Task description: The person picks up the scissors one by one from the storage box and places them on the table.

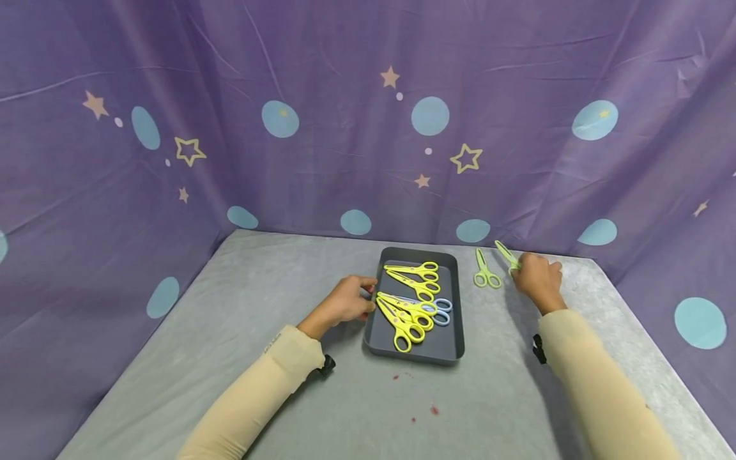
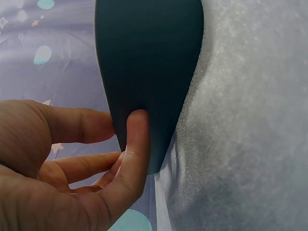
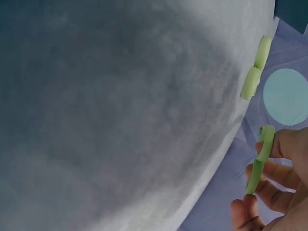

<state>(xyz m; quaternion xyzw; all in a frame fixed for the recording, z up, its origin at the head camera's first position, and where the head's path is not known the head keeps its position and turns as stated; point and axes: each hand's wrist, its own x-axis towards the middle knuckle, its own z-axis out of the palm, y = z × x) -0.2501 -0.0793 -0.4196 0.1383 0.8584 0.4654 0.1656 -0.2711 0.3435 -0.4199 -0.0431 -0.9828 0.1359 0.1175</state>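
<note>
A dark grey tray (image 1: 415,356) lies on the table with several yellow scissors (image 1: 413,276) and a blue pair of scissors (image 1: 441,312) partly under the yellow ones. My left hand (image 1: 347,299) grips the tray's left side; in the left wrist view one finger (image 2: 138,130) presses flat on its outer wall while others reach the rim. To the right of the tray, my right hand (image 1: 538,279) holds light green scissors (image 1: 506,254) by the handles, blades pointing away and raised. The right wrist view shows the handles (image 3: 266,142) between thumb and fingers. Another green pair of scissors (image 1: 486,273) lies between tray and right hand.
A grey cloth (image 1: 276,275) covers the table, with small red spots (image 1: 434,410) near the front. A purple curtain (image 1: 345,160) with stars and blue ovals hangs along the table's back and sides.
</note>
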